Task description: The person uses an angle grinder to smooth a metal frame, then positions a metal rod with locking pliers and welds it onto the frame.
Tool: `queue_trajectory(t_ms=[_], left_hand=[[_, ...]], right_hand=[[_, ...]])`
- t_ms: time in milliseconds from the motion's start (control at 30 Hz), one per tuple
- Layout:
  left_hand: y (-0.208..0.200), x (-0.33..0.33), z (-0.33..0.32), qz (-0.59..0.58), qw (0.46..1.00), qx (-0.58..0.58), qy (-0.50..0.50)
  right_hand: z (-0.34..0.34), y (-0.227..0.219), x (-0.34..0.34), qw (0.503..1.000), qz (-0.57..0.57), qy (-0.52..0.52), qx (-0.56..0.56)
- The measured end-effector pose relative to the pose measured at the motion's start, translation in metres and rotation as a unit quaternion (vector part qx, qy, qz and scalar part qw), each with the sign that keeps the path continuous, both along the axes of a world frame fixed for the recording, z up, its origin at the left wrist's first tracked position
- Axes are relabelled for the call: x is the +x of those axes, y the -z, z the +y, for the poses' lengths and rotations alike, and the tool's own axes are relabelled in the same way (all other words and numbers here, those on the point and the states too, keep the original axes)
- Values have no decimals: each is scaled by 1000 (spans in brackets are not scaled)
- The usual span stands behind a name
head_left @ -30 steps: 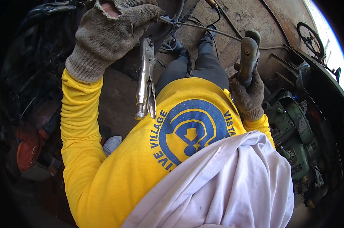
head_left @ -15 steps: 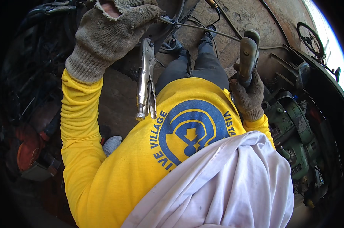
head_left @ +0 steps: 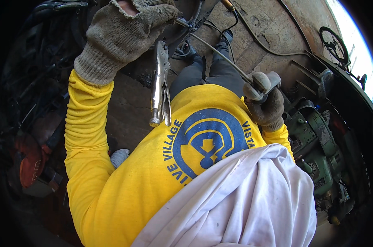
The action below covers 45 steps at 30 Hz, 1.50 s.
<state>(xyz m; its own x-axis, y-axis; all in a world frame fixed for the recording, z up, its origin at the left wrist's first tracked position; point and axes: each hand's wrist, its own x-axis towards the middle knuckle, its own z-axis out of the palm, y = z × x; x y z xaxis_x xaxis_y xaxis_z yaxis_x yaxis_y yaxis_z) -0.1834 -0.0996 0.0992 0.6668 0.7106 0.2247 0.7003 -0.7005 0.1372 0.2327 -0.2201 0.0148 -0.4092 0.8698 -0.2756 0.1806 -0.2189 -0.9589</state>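
Note:
My left hand (head_left: 122,35), in a worn knit glove, is closed at the upper left. A short metal rod (head_left: 182,22) sticks out from its fingertips against a dark metal piece (head_left: 190,25). Below this hand hang silver locking pliers (head_left: 158,84), their upper end by the dark metal. My gloved right hand (head_left: 268,109) is closed round what looks like an electrode holder (head_left: 261,84) with rounded grey jaws; its handle is mostly hidden. A thin straight rod (head_left: 221,57) runs from those jaws up left to near the metal piece.
Cables (head_left: 256,39) cross the concrete floor ahead, beside an orange-tipped handle (head_left: 227,5). Green machinery (head_left: 318,144) stands at my right. A bicycle wheel (head_left: 335,44) shows at the far right. Dark clutter and an orange object (head_left: 28,164) lie at my left.
My right hand has tilted the holder, so its jaws sit lower and the thin rod now slopes down steeply to the right. My left hand and the pliers have shifted only slightly.

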Motion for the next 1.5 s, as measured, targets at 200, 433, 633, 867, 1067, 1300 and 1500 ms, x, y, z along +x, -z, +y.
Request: queue_trajectory(t_ms=[200, 433, 633, 867, 1067, 1300, 1500], left_hand=[[-5, 4, -3, 4, 1000, -7, -16], [-16, 30, -2, -113, 992, 49, -22], [0, 24, 0, -130, 984, 122, 2], [-4, 19, -4, -50, 998, 45, -9], [-15, 28, -4, -55, 997, 47, -22], [-15, 27, -5, -13, 998, 62, -24], [-3, 23, -3, -82, 993, 82, -8]], right_hand=[[7, -28, -12, 996, -81, 6, 48], [-3, -18, 4, 994, -94, 13, 49], [3, -18, 2, 984, -116, -27, 132], [7, -10, -11, 995, -86, -18, 57], [9, 1, -11, 983, -160, -29, 87], [19, -4, -21, 977, -129, -50, 165], [26, -13, -24, 939, -165, -83, 291]])
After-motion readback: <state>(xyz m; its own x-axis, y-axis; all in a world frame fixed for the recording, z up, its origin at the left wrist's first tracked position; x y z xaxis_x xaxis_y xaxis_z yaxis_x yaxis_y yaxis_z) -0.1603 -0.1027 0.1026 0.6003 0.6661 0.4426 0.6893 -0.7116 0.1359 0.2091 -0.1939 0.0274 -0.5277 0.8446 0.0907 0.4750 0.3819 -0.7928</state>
